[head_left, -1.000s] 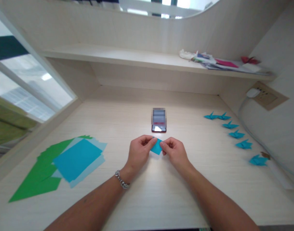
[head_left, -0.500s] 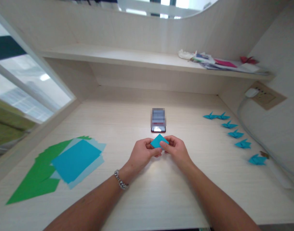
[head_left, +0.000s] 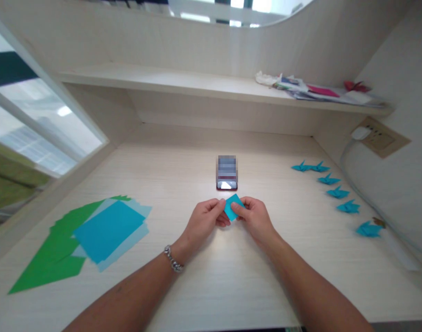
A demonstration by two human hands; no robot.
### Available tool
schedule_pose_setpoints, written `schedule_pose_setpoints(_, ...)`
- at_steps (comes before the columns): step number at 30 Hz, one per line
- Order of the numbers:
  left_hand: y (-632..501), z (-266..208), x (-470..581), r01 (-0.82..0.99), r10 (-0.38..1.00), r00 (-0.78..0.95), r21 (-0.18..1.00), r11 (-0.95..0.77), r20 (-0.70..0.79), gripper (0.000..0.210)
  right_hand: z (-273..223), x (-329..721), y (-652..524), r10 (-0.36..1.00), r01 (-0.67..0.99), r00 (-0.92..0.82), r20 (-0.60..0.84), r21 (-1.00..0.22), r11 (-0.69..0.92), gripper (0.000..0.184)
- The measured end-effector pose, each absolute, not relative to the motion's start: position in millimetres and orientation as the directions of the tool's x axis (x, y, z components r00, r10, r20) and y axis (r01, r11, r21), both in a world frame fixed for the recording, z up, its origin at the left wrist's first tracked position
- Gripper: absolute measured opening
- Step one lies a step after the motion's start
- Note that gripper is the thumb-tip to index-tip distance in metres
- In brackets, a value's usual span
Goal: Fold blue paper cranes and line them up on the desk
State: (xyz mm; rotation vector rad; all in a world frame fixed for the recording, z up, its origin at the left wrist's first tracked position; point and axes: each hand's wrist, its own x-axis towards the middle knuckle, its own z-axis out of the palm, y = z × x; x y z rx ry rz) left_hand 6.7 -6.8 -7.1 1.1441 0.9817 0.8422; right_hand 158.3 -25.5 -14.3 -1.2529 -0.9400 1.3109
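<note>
A small folded square of blue origami paper (head_left: 232,210) is held just above the desk between both hands. My left hand (head_left: 208,215), with a chain bracelet at its wrist, pinches the paper's left edge. My right hand (head_left: 255,216) grips the right side, its thumb lying across the front face. Both hands' fingers behind the paper are partly hidden. Just beyond the hands lies a phone (head_left: 226,185) with a blurred screen. Several folded blue paper cranes (head_left: 338,192) stand in a row at the right.
Blue paper sheets (head_left: 110,230) lie over green sheets (head_left: 48,263) on the left of the desk (head_left: 169,157). A shelf (head_left: 183,83) runs across the back, with papers (head_left: 321,91) at its right. A charger (head_left: 361,133) sits in the wall socket (head_left: 385,138), its cable trailing along the right side.
The folded paper has turned between my fingers and shifted slightly right. My left thumb has moved up onto its left edge. The phone, sheets and cranes have stayed put.
</note>
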Motion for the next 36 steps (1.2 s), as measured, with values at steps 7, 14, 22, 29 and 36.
schedule_pose_setpoints(7,-6.7,-6.3,4.7,0.068,0.902,0.412,0.991,0.115,-0.133,0.026,-15.2,160.7,-25.2,0.983,-0.186,0.062,-0.172,-0.97,-0.158,0.026)
schedule_pose_setpoints(14,-8.1,-1.8,3.6,0.13,0.872,0.455,0.982,0.137,-0.182,0.03,-12.2,164.5,-24.6,0.989,-0.16,0.098,-0.109,-0.983,-0.092,0.022)
schedule_pose_setpoints(22,-8.9,-1.0,3.7,0.098,0.873,0.443,0.979,0.181,-0.205,0.03,-12.3,164.2,-26.4,0.985,-0.122,0.142,-0.093,-0.99,-0.076,0.027)
schedule_pose_setpoints(29,-3.4,-11.0,1.5,-0.071,0.947,0.291,0.984,0.166,-0.139,0.025,-13.3,158.8,-28.5,0.978,-0.052,-0.061,-0.2,-0.978,-0.203,0.031)
schedule_pose_setpoints(36,-2.1,-11.7,0.4,0.011,0.935,0.339,0.995,0.104,-0.101,0.021,-20.4,159.3,-29.5,0.972,0.108,-0.12,-0.201,-0.976,-0.188,0.022)
